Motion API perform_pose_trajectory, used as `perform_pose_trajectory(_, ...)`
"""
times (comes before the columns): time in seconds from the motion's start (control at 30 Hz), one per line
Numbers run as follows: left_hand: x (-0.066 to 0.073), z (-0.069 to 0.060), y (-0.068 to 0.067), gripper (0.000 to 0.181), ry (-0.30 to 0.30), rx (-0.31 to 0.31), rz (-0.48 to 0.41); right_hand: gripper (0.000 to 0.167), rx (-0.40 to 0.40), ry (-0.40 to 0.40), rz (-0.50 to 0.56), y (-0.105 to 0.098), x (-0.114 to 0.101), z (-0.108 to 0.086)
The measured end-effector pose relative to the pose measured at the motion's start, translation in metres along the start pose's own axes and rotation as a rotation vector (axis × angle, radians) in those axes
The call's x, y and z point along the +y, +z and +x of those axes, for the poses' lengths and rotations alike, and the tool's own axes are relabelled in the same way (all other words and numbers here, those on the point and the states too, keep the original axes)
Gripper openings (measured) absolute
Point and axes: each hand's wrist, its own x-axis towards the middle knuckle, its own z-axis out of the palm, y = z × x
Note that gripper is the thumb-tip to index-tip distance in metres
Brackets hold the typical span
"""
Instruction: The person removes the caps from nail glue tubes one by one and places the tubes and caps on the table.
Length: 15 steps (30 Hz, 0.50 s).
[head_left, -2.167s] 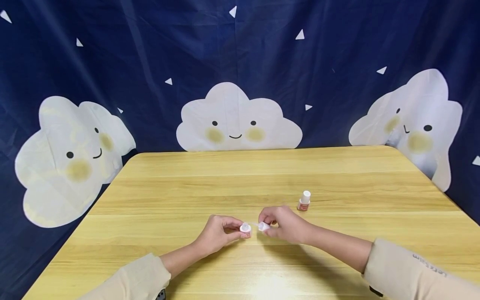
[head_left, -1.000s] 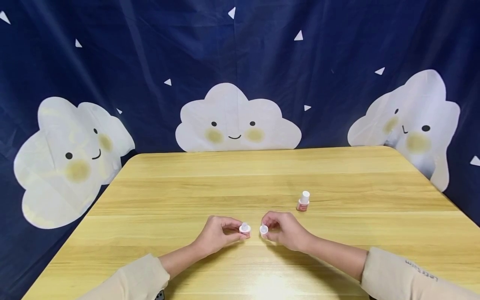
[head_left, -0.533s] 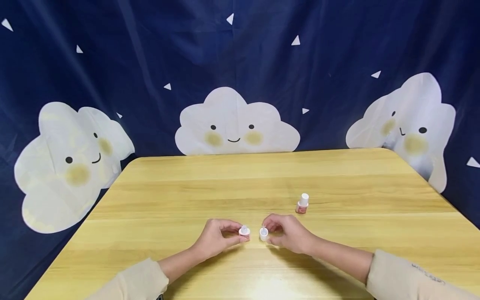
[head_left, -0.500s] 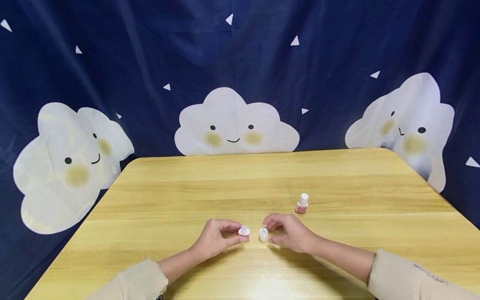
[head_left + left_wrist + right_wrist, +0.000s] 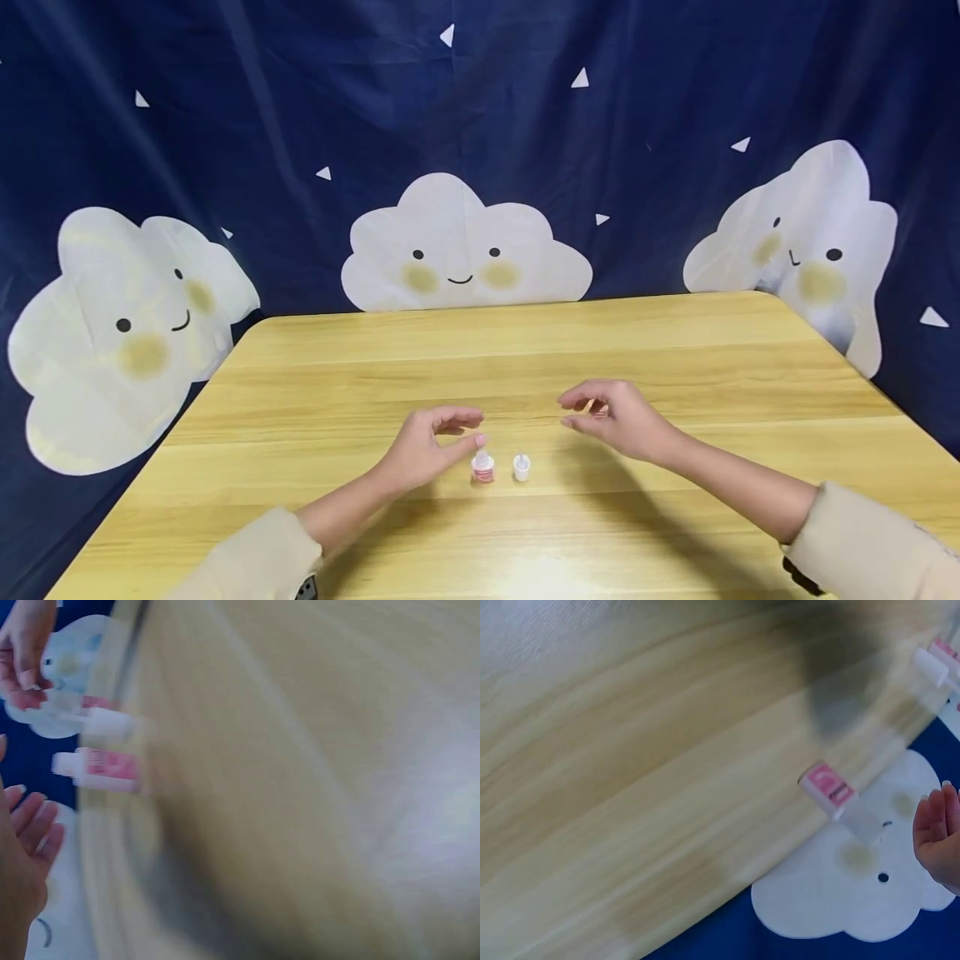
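An uncapped small bottle (image 5: 483,471) with a pink label and clear neck stands on the table, also seen in the left wrist view. My left hand (image 5: 423,446) is just above and left of it, thumb near its neck, fingers loosely bent and holding nothing. Right of that bottle, the white cap (image 5: 522,470) stands with its opening up and a thin translucent stem rising from it. My right hand (image 5: 618,421) hovers farther back, thumb and fingers apart. Behind its fingers a second small bottle (image 5: 598,410) is mostly hidden; the right wrist view shows this bottle (image 5: 829,786) with its white cap on.
The wooden table (image 5: 420,358) reaches back to a dark blue curtain (image 5: 510,92) printed with white clouds. Its far edge has rounded corners. Both wrist views are partly blurred.
My right hand has let go of the cap, leaving it on the table, and moved back and right to the second bottle. My left hand has released the uncapped bottle and lifted slightly.
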Motion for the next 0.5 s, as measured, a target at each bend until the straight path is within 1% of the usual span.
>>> perform_pose_trajectory(0.1, 0.01, 0.007, -0.004, 0.034, -0.002, -0.011, 0.03, 0.012, 0.045, -0.007, -0.011, -0.009, 0.0, 0.0)
perform_pose_trajectory(0.2, 0.018, 0.014, -0.003, 0.033, -0.001, -0.003, 0.04, 0.011, 0.089, -0.01, -0.022, -0.016, 0.001, 0.0)
perform_pose_trajectory(0.27, 0.023, 0.018, 0.0, 0.033, -0.008, 0.0, 0.031, 0.011, 0.116, -0.014, -0.037, -0.018, 0.003, 0.0)
perform_pose_trajectory(0.4, 0.031, 0.026, 0.009, 0.032, -0.029, -0.017, -0.009, 0.011, 0.151, -0.012, -0.093, -0.022, 0.008, 0.0)
perform_pose_trajectory(0.5, 0.036, 0.032, 0.017, 0.033, -0.024, -0.031, -0.012, 0.012, 0.16, -0.008, -0.124, -0.024, 0.012, 0.0)
